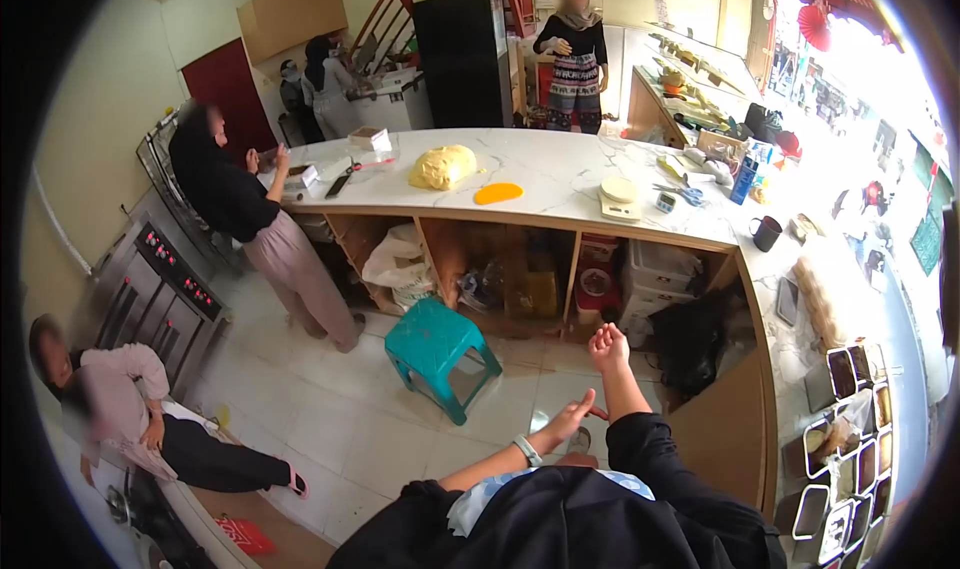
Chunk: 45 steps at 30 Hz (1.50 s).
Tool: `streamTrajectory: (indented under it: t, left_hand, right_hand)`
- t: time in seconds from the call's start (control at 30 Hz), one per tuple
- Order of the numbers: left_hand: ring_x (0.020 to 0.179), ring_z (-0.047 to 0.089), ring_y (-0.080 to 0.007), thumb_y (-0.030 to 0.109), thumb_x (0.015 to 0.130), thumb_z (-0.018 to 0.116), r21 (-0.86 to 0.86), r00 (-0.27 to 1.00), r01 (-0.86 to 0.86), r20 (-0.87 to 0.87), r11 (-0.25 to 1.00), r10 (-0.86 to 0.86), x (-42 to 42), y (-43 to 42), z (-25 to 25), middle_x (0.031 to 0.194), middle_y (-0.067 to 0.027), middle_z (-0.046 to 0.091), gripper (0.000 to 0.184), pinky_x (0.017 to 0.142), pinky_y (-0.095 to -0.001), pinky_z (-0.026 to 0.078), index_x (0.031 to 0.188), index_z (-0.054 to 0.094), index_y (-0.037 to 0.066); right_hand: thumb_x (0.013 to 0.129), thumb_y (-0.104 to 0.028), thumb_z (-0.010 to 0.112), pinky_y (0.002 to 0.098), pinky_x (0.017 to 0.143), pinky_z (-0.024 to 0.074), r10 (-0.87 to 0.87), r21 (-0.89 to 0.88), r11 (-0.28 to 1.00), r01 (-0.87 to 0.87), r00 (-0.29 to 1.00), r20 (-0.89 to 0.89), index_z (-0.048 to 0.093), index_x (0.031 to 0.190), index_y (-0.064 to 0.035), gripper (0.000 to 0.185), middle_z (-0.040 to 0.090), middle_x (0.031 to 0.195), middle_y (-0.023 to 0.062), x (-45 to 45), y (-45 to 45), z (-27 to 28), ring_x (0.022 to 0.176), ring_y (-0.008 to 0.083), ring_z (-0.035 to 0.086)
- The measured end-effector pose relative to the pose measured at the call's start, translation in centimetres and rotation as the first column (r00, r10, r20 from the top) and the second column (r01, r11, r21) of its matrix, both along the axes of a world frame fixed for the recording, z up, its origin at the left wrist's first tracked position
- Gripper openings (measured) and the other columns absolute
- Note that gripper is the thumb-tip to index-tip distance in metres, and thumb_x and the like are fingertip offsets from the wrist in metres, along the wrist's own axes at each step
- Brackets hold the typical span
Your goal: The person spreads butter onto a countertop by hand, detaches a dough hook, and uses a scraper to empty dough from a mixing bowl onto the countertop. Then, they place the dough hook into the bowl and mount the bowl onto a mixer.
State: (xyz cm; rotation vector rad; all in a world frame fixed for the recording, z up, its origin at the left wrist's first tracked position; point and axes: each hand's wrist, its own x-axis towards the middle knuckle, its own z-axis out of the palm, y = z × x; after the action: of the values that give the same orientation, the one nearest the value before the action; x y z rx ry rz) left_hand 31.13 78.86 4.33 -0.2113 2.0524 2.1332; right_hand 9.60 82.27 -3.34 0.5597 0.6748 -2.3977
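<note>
My left hand (566, 425), with a pale watch on its wrist, is held low in front of my body, its thumb raised and nothing visible in it. Farther forward and to the right, my right hand (609, 348) is raised with its fingers loosely curled and nothing visible in them. The hands are apart and touch nothing. Left of them a teal plastic stool (435, 341) stands on the tiled floor. On the marble-patterned counter (560, 159) beyond lie yellow dough (443, 168), an orange scraper (498, 194) and a white scale (620, 207).
A person in black (225, 184) stands at the counter's left; another sits (130, 399) at lower left. Others stand at the back. Ovens (150, 299) line the left wall. Metal tins (812, 511), a mug (766, 234) and a phone (788, 299) are on the right counter.
</note>
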Motion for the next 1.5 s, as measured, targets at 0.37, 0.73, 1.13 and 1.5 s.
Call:
streamTrajectory:
  t: [0.37,0.73,1.13,1.5]
  left_hand:
    - [0.079,0.036,-0.0100,0.063,0.087,0.012,0.148,0.930,0.348,0.070,0.926,-0.361,-9.7,-0.3,1.0,0.088,0.0025,0.045,0.072,0.074,-0.0238,0.030,0.109,0.054,0.009]
    - [0.099,0.036,-0.0103,0.064,0.086,0.026,0.263,0.990,-0.129,-0.024,0.956,0.140,-19.8,-2.9,-0.1,0.101,-0.0041,0.039,0.066,0.088,-0.0280,0.028,0.101,0.041,0.001]
    - [0.092,0.041,-0.0076,0.059,0.090,0.024,0.257,0.971,0.039,-0.237,0.966,0.024,-17.8,-10.5,10.6,0.090,0.0011,0.037,0.058,0.083,-0.0314,0.032,0.105,0.039,0.005]
    - [0.096,0.041,-0.0111,0.041,0.095,0.030,-0.115,0.960,-0.095,-0.274,0.989,0.060,-18.9,-22.0,8.5,0.095,-0.0022,0.038,0.040,0.087,-0.0270,0.025,0.109,0.049,0.008]
  right_hand:
    - [0.080,-0.015,0.053,0.0251,0.050,0.0414,-0.154,0.321,0.928,0.188,0.980,-0.129,0.055,0.076,-0.0143,0.005,0.055,0.065,-0.0029,-16.7,-6.0,2.7,0.052,0.0074,0.049]
    - [0.070,-0.013,0.057,0.0368,0.044,0.0466,0.787,0.595,0.174,0.785,-0.474,0.394,0.061,0.063,-0.0099,0.009,0.063,0.064,0.0089,-12.5,-7.1,-4.4,0.061,0.0193,0.064]
    - [0.081,-0.023,0.056,0.0372,0.051,0.0455,0.636,0.435,0.627,0.646,-0.103,-0.765,0.057,0.082,-0.0086,0.014,0.057,0.061,0.0136,-22.0,-24.9,14.6,0.054,0.0272,0.057]
    - [0.072,-0.013,0.055,0.0184,0.040,0.0339,-0.472,-0.909,0.404,-0.097,0.830,-0.298,0.044,0.056,-0.0139,0.020,0.036,0.047,-0.0053,-24.5,-19.9,41.8,0.044,0.0098,0.038]
